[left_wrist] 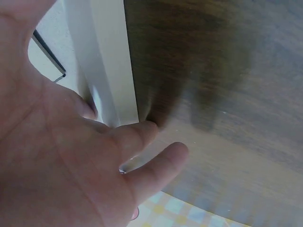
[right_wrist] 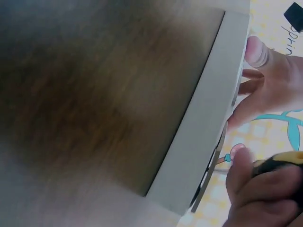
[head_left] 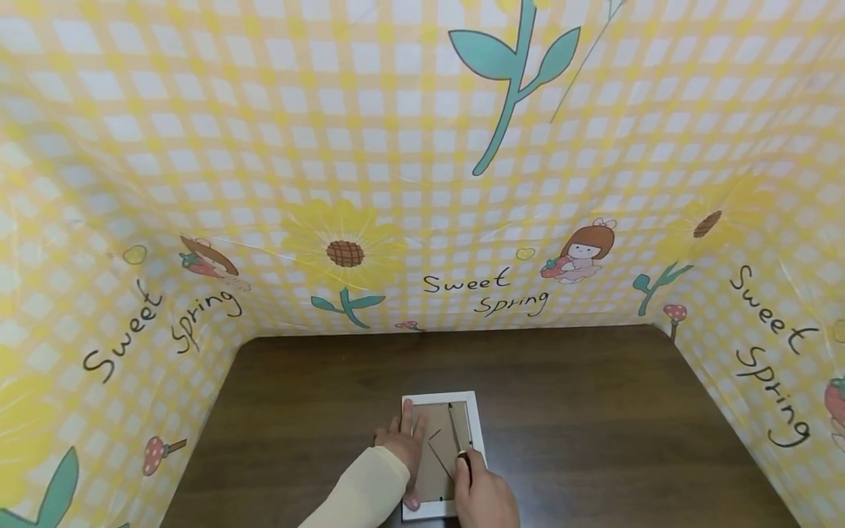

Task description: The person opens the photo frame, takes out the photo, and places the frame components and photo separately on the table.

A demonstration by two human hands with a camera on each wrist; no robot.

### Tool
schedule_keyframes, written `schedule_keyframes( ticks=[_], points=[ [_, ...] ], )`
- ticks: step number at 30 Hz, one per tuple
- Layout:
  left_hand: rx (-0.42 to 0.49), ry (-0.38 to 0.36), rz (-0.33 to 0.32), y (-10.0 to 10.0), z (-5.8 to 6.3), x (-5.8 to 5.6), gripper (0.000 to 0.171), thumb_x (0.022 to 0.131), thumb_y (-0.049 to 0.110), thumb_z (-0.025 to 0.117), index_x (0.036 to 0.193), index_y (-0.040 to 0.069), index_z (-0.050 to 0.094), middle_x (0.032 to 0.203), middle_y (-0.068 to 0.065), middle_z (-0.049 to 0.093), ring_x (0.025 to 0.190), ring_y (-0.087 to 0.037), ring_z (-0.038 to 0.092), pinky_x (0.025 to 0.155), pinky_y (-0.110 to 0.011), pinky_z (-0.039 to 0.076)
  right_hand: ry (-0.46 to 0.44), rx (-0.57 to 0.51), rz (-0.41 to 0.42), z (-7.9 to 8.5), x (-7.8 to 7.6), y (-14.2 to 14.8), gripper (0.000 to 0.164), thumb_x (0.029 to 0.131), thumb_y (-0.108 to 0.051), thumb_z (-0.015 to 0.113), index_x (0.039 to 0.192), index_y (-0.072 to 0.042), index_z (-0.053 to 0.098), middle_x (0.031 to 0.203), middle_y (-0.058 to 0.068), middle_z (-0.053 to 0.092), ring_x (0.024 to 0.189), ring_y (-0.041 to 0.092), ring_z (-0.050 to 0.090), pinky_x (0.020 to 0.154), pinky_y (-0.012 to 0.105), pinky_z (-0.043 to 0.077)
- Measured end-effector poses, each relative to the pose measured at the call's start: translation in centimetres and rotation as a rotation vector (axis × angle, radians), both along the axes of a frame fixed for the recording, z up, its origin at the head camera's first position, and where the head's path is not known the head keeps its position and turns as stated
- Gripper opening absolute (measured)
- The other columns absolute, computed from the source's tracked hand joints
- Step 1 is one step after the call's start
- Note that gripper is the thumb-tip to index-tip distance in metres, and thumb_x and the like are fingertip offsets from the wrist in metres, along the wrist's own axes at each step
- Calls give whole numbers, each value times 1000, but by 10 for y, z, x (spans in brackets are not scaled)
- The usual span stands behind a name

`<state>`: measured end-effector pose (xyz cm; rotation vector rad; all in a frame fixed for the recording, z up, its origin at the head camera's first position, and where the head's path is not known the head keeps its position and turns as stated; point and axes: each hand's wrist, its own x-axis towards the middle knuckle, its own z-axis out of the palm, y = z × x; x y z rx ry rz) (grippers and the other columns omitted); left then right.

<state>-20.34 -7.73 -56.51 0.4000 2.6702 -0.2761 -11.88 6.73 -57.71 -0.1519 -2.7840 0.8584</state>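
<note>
A white picture frame [head_left: 436, 398] lies on the table with its brown backing board [head_left: 429, 490] facing up. My left hand [head_left: 401, 446] rests along the frame's left side with its fingers spread. In the left wrist view, two fingers of that left hand [left_wrist: 61, 146] reach past the frame's white edge [left_wrist: 111, 61]. My right hand [head_left: 487, 499], over the lower right side of the frame, grips a screwdriver [head_left: 455, 429] by its black and yellow handle [right_wrist: 279, 161]. The thin shaft points away from me, its tip right at a small dark tab by the backing's top edge.
The dark wooden table [head_left: 317, 381] extends around the frame on all sides. A yellow checked cloth [head_left: 422, 220] with flowers and lettering stands as walls at the back, left and right. Small dark tabs [head_left: 441, 499] also sit along the backing's other edges.
</note>
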Motion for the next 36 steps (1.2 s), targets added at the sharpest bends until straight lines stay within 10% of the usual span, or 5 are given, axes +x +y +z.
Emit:
schedule_keyframes(
  ticks=[11,24,36],
  points=[
    [-36,-24,11,5,24,6,141,46,53,98,160,17,25,165,-19,14,141,-32,39,95,-50,45,527,71,71,0,-13,-14,31,84,-12,69,114,-4,73,108,14,66,90,28,66,70,49,51],
    [-12,-16,26,3,22,8,141,44,52,100,159,17,27,165,-18,15,141,-33,40,97,-51,44,488,14,169,35,-28,-15,16,83,-5,67,99,-4,73,96,8,66,79,23,65,64,44,53],
    [-6,38,8,-1,28,14,138,41,52,100,157,17,32,163,-18,21,138,-31,43,94,-49,46,367,23,-19,-15,3,-9,3,88,-16,72,88,-14,69,88,-2,59,63,17,60,54,39,50]
  ],
)
